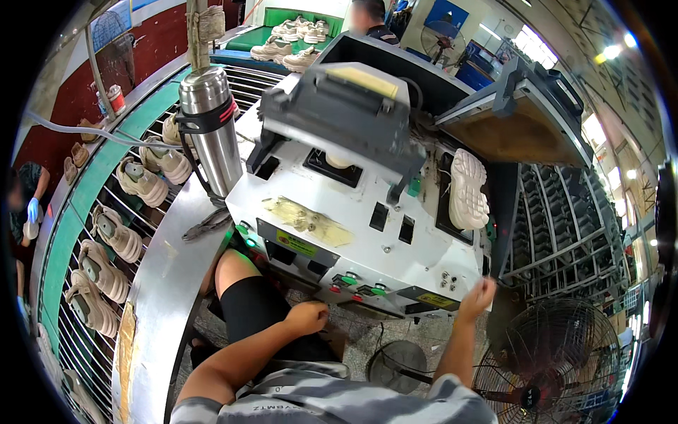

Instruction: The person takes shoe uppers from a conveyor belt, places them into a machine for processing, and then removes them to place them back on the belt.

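Observation:
My left hand point(307, 318) is curled into a loose fist above my lap, in front of the white machine point(417, 261); nothing shows in it. By the machine's right front corner, close to a few small switches point(448, 281), my right hand point(479, 297) is raised with its fingers curled in and nothing visible in them. A cream shoe point(469, 189) lies sole up on the machine's right station, under a raised lid point(522, 120). At the left station a dark press head point(339, 116) is down over a pale piece that is mostly hidden.
A steel thermos point(210, 131) stands on the metal ledge point(159, 283) to the left. Beyond it, several beige shoes point(116, 233) sit on a roller conveyor. A large floor fan point(544, 360) and a dark rack point(558, 226) stand at the right. Other people work at the far left and back.

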Demonstrator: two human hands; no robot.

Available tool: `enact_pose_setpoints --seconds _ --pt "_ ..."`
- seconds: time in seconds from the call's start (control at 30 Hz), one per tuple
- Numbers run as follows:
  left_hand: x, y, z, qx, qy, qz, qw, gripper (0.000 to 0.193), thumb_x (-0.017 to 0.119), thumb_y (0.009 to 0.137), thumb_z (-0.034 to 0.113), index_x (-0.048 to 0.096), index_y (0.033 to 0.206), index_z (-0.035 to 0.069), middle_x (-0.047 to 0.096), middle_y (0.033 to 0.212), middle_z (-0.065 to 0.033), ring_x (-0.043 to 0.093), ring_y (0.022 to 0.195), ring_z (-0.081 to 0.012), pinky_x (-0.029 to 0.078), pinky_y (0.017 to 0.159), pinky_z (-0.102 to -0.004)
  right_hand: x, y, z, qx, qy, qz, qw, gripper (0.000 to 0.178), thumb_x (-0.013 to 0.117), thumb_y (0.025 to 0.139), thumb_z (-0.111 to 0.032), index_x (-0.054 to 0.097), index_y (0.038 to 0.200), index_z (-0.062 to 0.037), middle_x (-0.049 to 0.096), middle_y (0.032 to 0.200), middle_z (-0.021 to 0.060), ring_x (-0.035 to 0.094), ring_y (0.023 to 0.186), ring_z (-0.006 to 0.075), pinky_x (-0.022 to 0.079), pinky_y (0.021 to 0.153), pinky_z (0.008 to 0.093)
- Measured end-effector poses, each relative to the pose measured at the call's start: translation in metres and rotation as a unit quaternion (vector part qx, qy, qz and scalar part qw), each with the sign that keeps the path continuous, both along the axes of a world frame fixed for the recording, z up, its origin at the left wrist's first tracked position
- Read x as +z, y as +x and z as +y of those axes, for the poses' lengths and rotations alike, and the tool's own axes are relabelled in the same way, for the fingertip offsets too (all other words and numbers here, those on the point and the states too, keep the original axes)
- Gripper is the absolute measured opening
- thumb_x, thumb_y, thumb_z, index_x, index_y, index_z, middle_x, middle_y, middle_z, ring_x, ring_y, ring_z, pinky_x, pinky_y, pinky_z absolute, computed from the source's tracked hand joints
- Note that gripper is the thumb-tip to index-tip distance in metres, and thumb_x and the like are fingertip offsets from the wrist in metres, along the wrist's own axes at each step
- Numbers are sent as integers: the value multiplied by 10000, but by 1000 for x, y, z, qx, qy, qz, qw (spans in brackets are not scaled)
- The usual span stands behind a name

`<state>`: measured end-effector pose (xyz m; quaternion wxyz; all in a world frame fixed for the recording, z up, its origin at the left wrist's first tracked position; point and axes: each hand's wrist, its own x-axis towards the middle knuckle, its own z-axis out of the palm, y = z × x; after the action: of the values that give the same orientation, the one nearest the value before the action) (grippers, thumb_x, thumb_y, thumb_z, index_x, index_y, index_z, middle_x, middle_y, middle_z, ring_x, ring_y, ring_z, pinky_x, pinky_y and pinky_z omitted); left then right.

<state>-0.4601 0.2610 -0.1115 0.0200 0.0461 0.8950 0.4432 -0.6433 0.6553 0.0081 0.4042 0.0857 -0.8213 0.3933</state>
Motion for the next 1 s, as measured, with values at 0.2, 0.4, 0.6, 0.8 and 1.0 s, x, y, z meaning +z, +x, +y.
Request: enact_pose_setpoints --seconds 0.2,0.4,0.6,0.8,1.0 --pt "-9 -64 98 -117 25 115 986 147 543 784 142 574 881 35 619 927 -165 599 919 -365 477 791 -472 -103 66 64 -156 -672 -203 695 300 494 925 -279 370 697 -128 341 654 6 337 610 139 345 595 310" --pt "29 -75 70 -120 67 -3 990 192 518 780 79 597 952 46 627 932 -162 594 907 -373 469 778 -456 -108 79 85 52 -628 -299 717 331 513 921 -270 356 673 -117 376 639 3 320 542 161 324 542 354" --pt "6 7 -59 146 109 164 969 173 550 627 -56 660 688 63 662 730 -112 658 711 -278 523 640 -343 -117 131 -123 208 -64 -354 910 103 666 740 -40 593 812 -40 559 689 48 541 605 197 447 574 331" --pt "-43 194 -192 585 89 143 794 225 451 609 -128 613 560 20 631 593 -92 600 567 -184 465 543 -279 -6 64 -316 379 92 -16 921 196 689 690 -57 606 867 -43 626 833 138 607 764 327 483 728 417" --pt "-40 371 -215 813 78 141 560 133 437 660 -30 498 569 44 475 522 -43 437 470 -141 337 447 -277 89 -184 -419 -23 228 -100 968 722 707 733 -453 449 1329 -139 503 1267 244 498 1168 400 425 969 465"
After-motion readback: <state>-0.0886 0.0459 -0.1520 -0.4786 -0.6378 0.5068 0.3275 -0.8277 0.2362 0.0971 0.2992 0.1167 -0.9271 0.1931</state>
